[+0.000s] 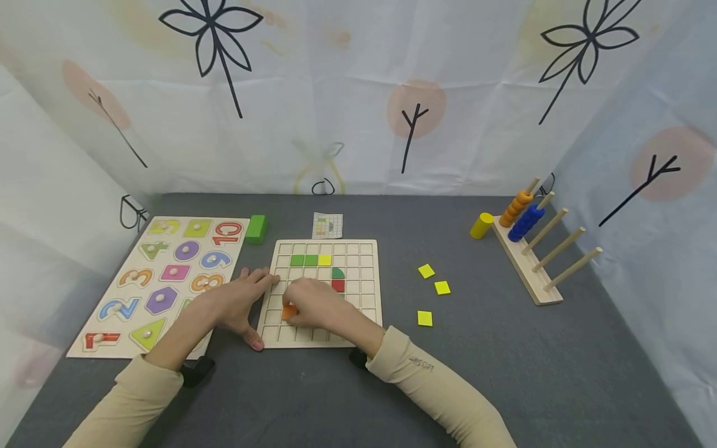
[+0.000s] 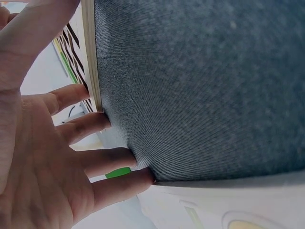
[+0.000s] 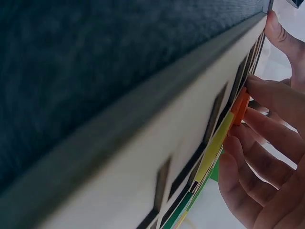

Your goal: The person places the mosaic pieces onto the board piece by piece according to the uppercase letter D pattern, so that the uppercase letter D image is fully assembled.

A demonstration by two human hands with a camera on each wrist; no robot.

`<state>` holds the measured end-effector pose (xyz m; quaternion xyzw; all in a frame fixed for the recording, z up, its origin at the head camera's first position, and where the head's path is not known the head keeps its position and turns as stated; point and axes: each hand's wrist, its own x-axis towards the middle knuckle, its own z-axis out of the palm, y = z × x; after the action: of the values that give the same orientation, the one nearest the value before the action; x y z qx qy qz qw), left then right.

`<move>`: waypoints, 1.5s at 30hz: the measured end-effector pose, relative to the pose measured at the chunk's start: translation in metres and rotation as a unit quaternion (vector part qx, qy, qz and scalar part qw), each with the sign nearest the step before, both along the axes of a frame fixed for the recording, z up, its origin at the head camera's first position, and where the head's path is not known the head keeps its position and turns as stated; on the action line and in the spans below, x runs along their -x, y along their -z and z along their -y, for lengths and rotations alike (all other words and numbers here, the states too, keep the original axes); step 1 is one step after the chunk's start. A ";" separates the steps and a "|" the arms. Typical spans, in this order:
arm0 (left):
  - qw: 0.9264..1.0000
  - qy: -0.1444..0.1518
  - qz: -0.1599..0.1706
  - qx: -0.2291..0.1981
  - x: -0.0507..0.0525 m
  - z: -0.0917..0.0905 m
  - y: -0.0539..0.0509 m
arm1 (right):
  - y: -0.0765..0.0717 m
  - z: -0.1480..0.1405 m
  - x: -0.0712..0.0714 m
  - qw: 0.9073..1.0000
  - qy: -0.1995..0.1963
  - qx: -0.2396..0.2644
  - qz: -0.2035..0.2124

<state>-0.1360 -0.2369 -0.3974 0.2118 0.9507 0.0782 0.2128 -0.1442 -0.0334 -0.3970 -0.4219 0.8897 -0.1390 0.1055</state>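
Observation:
A pale wooden grid board (image 1: 361, 298) lies on the grey table. My right hand (image 1: 313, 303) pinches an orange piece (image 1: 289, 311) between thumb and fingers, over the board's lower left part. In the right wrist view the orange piece (image 3: 240, 109) sits next to a yellow piece (image 3: 212, 148). With spread fingers, my left hand (image 1: 238, 302) steadies the board's left edge, its thumb by the near corner. Green (image 1: 304, 260), yellow (image 1: 325, 260) and red (image 1: 338, 285) pieces lie in upper and middle cells; the right hand hides some cells.
Left of the board lies a number-and-shape puzzle (image 1: 129, 261). Behind are a green block (image 1: 256, 229) and a small pattern card (image 1: 327, 226). Loose yellow squares (image 1: 424, 318) lie on the right, with a yellow cylinder (image 1: 482, 226) and a peg stand (image 1: 523, 264) beyond.

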 end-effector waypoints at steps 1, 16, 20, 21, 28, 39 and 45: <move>1.000 0.000 0.000 0.000 0.000 0.000 0.000 | 0.001 0.001 0.000 1.000 0.000 0.000 -0.002; 1.000 -0.001 -0.002 -0.002 -0.001 0.000 0.000 | -0.001 0.001 -0.005 1.000 -0.007 -0.015 0.003; 1.000 -0.003 -0.001 0.000 -0.001 0.000 0.001 | -0.001 0.001 -0.006 1.000 -0.010 -0.016 0.003; 1.000 -0.003 -0.001 0.001 -0.001 -0.001 0.001 | -0.002 0.001 -0.007 1.000 -0.010 -0.016 0.004; 1.000 -0.004 -0.007 0.004 -0.001 -0.002 0.000 | -0.002 0.001 -0.008 1.000 -0.010 -0.014 0.012; 1.000 0.000 -0.008 -0.001 0.000 -0.002 0.000 | -0.002 0.000 -0.007 1.000 -0.013 -0.020 0.002; 1.000 -0.002 -0.005 -0.003 0.000 -0.002 0.000 | -0.003 -0.004 -0.006 1.000 -0.011 -0.021 0.002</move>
<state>-0.1359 -0.2345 -0.3971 0.2111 0.9519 0.0801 0.2072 -0.1379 -0.0291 -0.3935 -0.4288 0.8877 -0.1197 0.1173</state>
